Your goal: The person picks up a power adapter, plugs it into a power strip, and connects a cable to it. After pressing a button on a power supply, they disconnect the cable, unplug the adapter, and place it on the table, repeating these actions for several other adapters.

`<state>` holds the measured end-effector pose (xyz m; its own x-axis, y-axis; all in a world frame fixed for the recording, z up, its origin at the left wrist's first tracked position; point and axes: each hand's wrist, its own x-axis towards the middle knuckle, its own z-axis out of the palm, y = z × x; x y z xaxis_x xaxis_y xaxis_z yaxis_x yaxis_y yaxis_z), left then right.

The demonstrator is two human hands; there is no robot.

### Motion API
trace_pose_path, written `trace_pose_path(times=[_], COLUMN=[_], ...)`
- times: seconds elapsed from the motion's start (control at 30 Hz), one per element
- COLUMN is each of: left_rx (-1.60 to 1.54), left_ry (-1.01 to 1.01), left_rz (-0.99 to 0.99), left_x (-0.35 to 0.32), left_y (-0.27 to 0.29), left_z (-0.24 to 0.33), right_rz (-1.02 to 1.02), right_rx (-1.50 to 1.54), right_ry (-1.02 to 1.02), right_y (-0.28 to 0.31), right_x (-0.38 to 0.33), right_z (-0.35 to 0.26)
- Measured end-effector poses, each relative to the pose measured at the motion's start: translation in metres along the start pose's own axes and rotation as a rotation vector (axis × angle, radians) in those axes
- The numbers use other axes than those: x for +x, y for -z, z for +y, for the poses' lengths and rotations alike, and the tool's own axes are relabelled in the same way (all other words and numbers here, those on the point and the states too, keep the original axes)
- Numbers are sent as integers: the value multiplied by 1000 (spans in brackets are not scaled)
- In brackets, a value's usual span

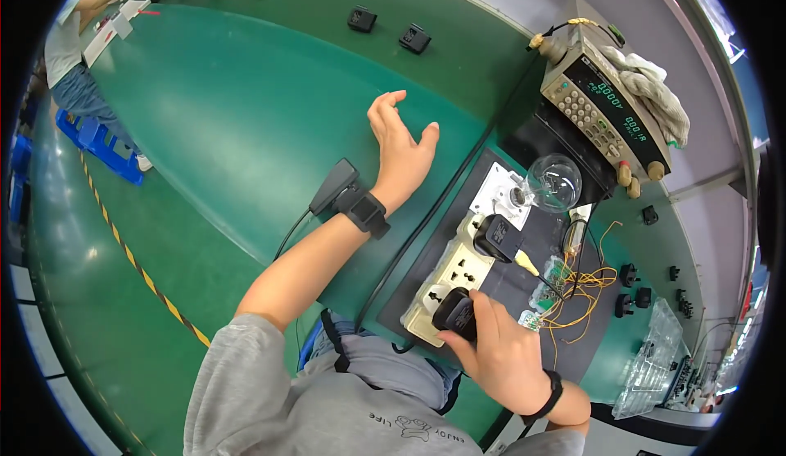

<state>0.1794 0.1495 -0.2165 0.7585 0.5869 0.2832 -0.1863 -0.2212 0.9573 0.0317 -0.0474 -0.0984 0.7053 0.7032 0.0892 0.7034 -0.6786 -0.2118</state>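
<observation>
My right hand (503, 349) grips a black power adapter (456, 314) at the near end of a cream power strip (422, 325). Whether its pins are fully in the socket is hidden. Another black adapter (498, 237) sits in the strip's far end, beside a yellow plug (525, 260). My left hand (401, 153) hovers over the green table with nothing in it, thumb and fingers apart. A dark device with a cable (335, 186) is at my left wrist, next to a black wrist strap.
A bench meter (606, 104) with a lit display stands at the right behind a clear glass bulb (554, 183). Yellow wires (585, 292) tangle over circuit boards. Black adapters (415, 39) lie along the far edge. At the far left, another person (78, 55) works.
</observation>
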Motion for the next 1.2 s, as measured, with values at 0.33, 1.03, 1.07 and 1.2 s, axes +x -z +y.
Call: trace_pose_path(times=[0.33,1.03,1.07,1.2], left_rx=[-286,-107,-102,-109], left_ry=[-319,-287,-288,-315], left_rz=[-588,-1098,-1103,-1103], left_x=[-22,-45,-44,-44], left_y=[0,0,-1,-1], left_z=[31,53,52,49], right_rz=[38,293,291,305], right_rx=[111,206,205,207], right_ry=[98,-12,-9,2], right_y=[12,11,10,10], right_x=[9,11,11,12], right_z=[37,102,103,103])
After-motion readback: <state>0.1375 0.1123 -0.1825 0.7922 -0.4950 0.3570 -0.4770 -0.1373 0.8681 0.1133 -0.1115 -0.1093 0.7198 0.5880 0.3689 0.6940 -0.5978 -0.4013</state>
